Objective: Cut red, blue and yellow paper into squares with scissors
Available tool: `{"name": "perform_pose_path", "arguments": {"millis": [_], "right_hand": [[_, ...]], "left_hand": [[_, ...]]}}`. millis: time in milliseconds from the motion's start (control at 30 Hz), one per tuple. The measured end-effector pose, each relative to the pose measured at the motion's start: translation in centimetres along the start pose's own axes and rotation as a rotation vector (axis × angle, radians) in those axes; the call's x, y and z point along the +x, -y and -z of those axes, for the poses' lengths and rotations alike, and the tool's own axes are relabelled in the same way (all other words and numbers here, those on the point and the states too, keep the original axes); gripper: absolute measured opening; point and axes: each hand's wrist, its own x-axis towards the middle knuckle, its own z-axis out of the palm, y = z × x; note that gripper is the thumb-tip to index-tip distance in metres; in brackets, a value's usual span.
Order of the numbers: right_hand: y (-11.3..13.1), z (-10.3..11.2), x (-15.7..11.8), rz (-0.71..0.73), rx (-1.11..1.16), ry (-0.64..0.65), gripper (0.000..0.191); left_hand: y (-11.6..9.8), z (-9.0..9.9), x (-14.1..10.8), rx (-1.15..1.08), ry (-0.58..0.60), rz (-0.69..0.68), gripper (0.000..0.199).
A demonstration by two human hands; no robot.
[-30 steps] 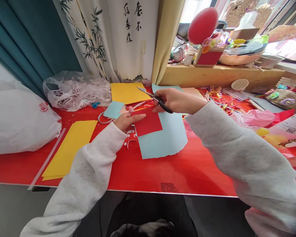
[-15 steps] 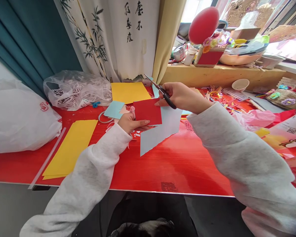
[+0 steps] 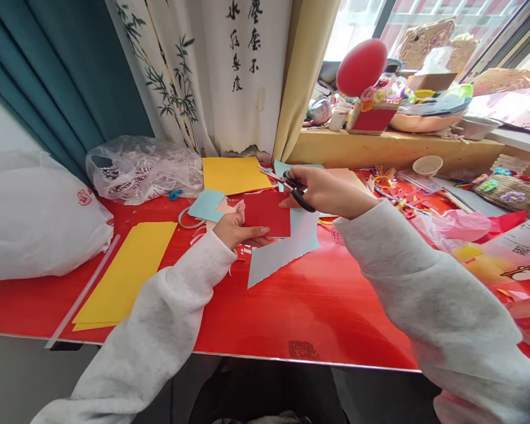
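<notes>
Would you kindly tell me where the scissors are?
In the head view, the scissors are in the right hand, by the upper right corner of the red paper.

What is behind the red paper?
Pale blue paper shows beyond the right and lower edges of the red paper in the left hand; what lies directly behind is covered.

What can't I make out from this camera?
Head view:
Some fingers of the left hand: hidden behind the red paper.
Part of the pale blue sheet: covered by that paper.
Finger grip in the scissors: hidden by the right hand.
White bag: plastic hides its contents; the left edge cuts it off.
</notes>
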Motion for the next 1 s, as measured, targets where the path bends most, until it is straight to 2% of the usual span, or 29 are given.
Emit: {"name": "perform_pose_path", "arguments": {"millis": [167,333,467,667,867,1000], "right_hand": [[-1.3,-0.5,0.6,0.064,0.052,0.015,0.025],[-1.3,-0.5,0.4,0.045,0.060,-0.006,0.024],[-0.5,-0.3,0.0,0.001,0.051,-0.049,0.019],[-0.5,-0.4,0.2,-0.015,0.007,-0.083,0.022],[-1.1,-0.5,0.3,0.053,0.023,-0.074,0.024],[-0.7,-0.3,-0.2,0.032,-0.095,-0.106,0.025]], "left_hand": [[0.7,0.4,0.6,-0.054,0.048,-0.030,0.016],[0.7,0.3,0.5,-0.056,0.060,-0.048,0.017],[0.7,0.4,0.5,-0.042,0.019,-0.056,0.018],[0.7,0.3,0.5,-0.016,-0.015,-0.043,0.021],[0.4,0.3,0.3,0.022,-0.026,-0.039,0.022],[0.3,0.1,0.2,0.000,-0.065,-0.025,0.023]]}}
